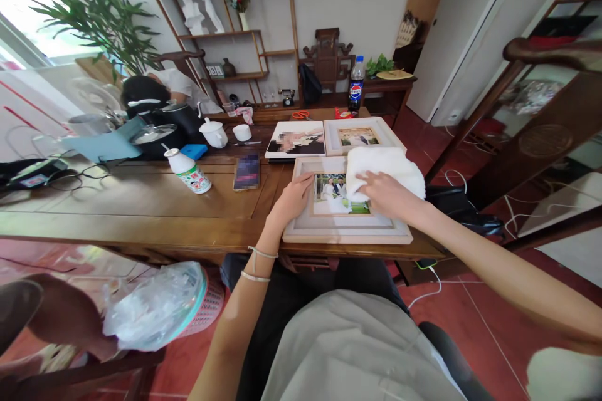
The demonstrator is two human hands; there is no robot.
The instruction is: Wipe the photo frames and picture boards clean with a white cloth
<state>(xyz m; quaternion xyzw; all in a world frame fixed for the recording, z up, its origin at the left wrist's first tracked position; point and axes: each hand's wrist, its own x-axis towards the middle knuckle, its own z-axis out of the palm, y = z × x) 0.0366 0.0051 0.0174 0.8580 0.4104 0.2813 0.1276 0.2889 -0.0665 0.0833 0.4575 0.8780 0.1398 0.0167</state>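
A white picture frame with a photo of a couple outdoors lies flat near the table's front edge. My left hand grips its left side, fingers reaching over the border. In my right hand is a white cloth, pressed over the frame's right part and hiding some of the photo. Directly behind lie a second white picture frame and a photo panel, whose picture is partly blurred.
Left on the wooden table are a phone, a white bottle, a lidded cup and a black pot. A cola bottle and orange scissors stand farther back. A bagged basket sits below. Someone leans at the far left.
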